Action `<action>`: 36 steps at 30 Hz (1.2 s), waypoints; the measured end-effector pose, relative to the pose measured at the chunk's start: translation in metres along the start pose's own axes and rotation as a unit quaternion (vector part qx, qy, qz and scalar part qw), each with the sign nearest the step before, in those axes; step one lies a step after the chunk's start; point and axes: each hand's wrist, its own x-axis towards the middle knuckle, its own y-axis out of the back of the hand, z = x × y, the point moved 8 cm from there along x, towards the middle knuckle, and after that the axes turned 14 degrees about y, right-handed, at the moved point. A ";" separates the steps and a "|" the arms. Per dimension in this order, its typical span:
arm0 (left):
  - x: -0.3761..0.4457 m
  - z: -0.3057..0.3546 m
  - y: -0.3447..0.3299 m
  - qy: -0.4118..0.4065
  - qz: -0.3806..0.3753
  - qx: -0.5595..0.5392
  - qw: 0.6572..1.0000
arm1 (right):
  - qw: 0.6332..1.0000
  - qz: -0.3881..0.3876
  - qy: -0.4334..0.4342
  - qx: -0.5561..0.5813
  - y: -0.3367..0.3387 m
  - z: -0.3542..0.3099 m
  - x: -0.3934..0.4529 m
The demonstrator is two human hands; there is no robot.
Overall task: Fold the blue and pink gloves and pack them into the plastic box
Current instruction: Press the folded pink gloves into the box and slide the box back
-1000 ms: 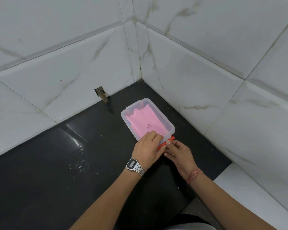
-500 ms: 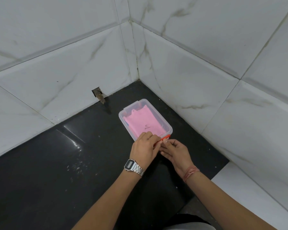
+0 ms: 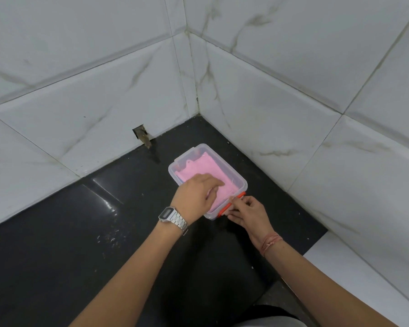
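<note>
Seemingly closing up, the left hand (image 3: 196, 194) presses flat on the plastic box (image 3: 242, 184) lid while the right hand (image 3: 247, 212) pinches the orange latch (image 3: 223, 210), which likely needs snapping down next.

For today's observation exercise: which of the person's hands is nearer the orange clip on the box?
Right. The right hand touches the orange clip at the box's near end; the left hand lies over the lid, farther in.
</note>
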 end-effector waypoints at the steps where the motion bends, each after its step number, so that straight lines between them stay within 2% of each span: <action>1: 0.006 -0.002 0.005 -0.004 0.008 0.003 1.000 | 1.000 0.001 -0.004 -0.019 0.002 0.000 0.002; 5: 0.032 -0.010 0.005 0.002 -0.002 0.072 0.997 | 0.994 -0.005 -0.004 -0.105 0.016 -0.012 0.015; 9: 0.048 -0.015 -0.012 0.021 -0.047 0.140 0.989 | 0.986 -0.007 0.046 -0.160 0.030 -0.030 0.024; 12: 0.054 -0.020 -0.025 0.043 -0.092 0.170 0.980 | 0.990 0.006 0.081 -0.116 0.036 -0.036 0.025; 15: 0.061 -0.025 -0.024 0.068 -0.092 0.194 0.974 | 0.993 0.019 0.106 -0.056 0.041 -0.037 0.022; 19: 0.062 -0.039 -0.016 0.123 -0.087 0.160 0.976 | 0.994 0.031 0.097 -0.038 0.045 -0.031 0.019; 24: 0.052 -0.074 -0.006 0.235 -0.084 0.134 0.959 | 0.994 0.089 0.065 -0.012 0.054 -0.023 0.016; 26: 0.046 -0.092 -0.003 0.289 -0.086 0.096 0.949 | 0.994 0.088 0.057 -0.010 0.053 -0.021 0.015; 28: 0.037 -0.108 -0.006 0.345 -0.102 0.005 0.933 | 0.996 0.079 0.050 -0.005 0.050 -0.019 0.014; 29: 0.030 -0.114 -0.010 0.383 -0.109 -0.085 0.913 | 0.996 0.074 0.048 -0.001 0.047 -0.018 0.013; 30: 0.022 -0.118 -0.018 0.425 -0.116 -0.200 0.875 | 0.997 0.068 0.045 0.002 0.044 -0.017 0.013; 32: 0.005 -0.111 -0.036 0.487 -0.132 -0.417 0.756 | 0.998 0.054 0.040 0.006 0.037 -0.015 0.013; 34: -0.007 -0.101 -0.049 0.513 -0.131 -0.525 0.666 | 0.999 0.034 0.030 0.006 0.030 -0.012 0.013; 36: -0.012 -0.096 -0.056 0.522 -0.116 -0.573 0.621 | 1.000 0.015 0.016 0.002 0.024 -0.007 0.013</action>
